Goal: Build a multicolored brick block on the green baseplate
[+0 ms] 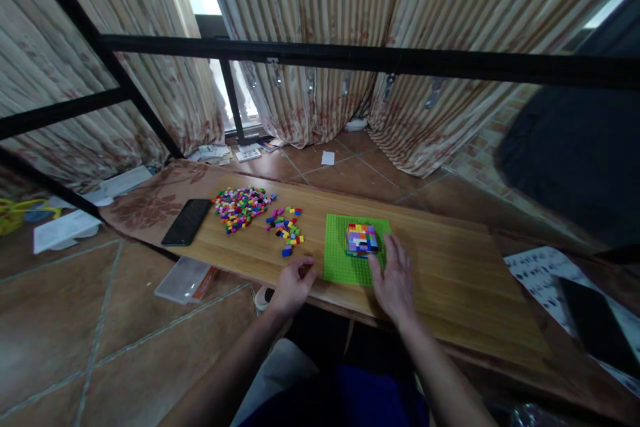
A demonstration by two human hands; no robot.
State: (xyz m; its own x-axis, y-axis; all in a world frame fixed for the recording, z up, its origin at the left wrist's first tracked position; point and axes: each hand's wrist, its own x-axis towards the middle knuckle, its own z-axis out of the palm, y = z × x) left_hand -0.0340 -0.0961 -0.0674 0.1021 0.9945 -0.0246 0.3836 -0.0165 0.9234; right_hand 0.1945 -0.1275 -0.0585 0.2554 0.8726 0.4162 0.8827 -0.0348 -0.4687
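On a wooden board lies a green studded baseplate carrying a low, multicoloured block of toy bricks. My right hand rests over the plate's right side, fingers stretched out and apart, with the thumb and fingertips close to the block's right edge. I cannot tell whether they touch it. My left hand is just left of the plate at the board's front edge, its fingers curled and thumb and forefinger nearly together. Whatever may be between them is too small to make out. Several loose bricks are scattered beyond the left hand.
A larger heap of small bricks lies farther left, beside a black phone. At the right end are a printed sheet and a dark flat device. A black metal rail crosses behind the board; a clear plastic box is on the floor.
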